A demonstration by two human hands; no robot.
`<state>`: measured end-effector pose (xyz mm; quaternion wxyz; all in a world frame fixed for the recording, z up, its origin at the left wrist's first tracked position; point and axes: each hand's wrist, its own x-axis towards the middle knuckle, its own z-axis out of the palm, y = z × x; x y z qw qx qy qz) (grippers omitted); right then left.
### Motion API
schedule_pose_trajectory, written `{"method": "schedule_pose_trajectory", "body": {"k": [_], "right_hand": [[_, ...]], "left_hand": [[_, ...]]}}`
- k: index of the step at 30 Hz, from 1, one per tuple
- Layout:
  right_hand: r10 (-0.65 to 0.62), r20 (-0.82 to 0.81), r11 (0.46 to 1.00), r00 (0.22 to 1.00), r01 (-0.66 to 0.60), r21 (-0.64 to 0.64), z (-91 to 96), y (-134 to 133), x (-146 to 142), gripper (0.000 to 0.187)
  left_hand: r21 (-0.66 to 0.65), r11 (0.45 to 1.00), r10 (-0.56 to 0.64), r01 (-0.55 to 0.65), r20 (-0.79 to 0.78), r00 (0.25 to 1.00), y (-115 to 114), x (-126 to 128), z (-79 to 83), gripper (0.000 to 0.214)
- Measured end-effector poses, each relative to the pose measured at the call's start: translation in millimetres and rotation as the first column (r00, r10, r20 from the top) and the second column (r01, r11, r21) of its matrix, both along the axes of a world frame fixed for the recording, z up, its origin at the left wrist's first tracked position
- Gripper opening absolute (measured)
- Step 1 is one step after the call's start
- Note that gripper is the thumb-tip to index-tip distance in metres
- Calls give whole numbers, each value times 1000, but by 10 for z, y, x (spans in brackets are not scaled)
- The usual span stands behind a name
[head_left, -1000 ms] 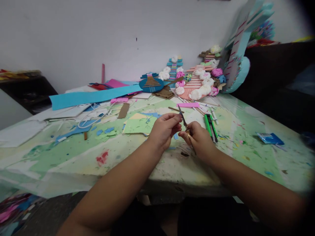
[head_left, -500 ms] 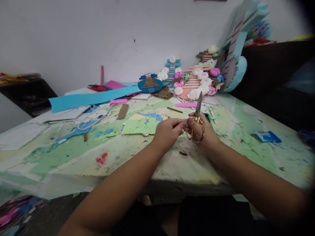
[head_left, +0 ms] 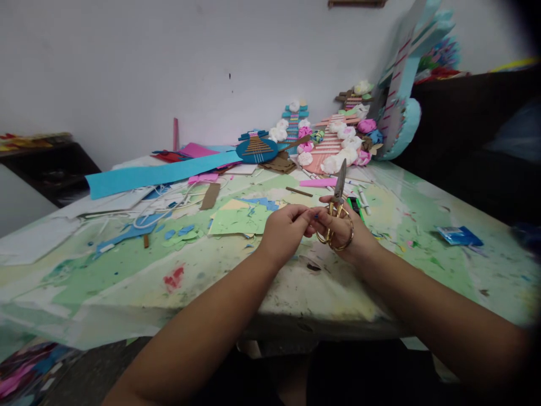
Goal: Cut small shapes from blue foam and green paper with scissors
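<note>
Gold-handled scissors (head_left: 339, 189) rest in my right hand (head_left: 353, 234), blades pointing up and away, with the handle loops around the fingers and palm. My left hand (head_left: 285, 231) meets the right one above the table, its thumb and finger pinched together. Between the fingertips of both hands shows a tiny blue piece (head_left: 316, 216), mostly hidden, perhaps paper. Just left of my left hand lies a stack of light green sheets (head_left: 236, 219), with blue and yellow sheets under it and small scraps on top.
Blue and green cut pieces (head_left: 182, 232) lie left of the stack. A long turquoise strip (head_left: 160, 176) crosses the back left. Decorated instrument-shaped crafts (head_left: 257, 148) with paper flowers (head_left: 338, 160) stand along the wall. Markers (head_left: 364, 202) and a blue packet (head_left: 460, 235) are on the right.
Both hands have shifted very slightly left, still pinched together. The tiny blue piece has turned a little between the fingertips. The scissors stay in the right hand.
</note>
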<state>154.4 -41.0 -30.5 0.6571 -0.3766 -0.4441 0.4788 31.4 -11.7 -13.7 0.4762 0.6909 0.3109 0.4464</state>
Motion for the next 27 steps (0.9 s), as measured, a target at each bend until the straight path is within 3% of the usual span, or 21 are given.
{"method": "schedule_pose_trajectory", "body": {"k": [8, 13, 27], "right_hand": [[-37, 164, 996, 986, 24, 81, -3, -10, 75, 42], [-86, 247, 995, 965, 69, 77, 11, -18, 103, 40], [58, 26, 993, 998, -55, -105, 46, -24, 133, 34]], "left_hand": [[-110, 988, -96, 106, 96, 991, 27, 8, -8, 19], [-28, 992, -121, 123, 54, 991, 36, 12, -30, 16], [158, 979, -131, 126, 21, 991, 9, -1, -57, 26]]}}
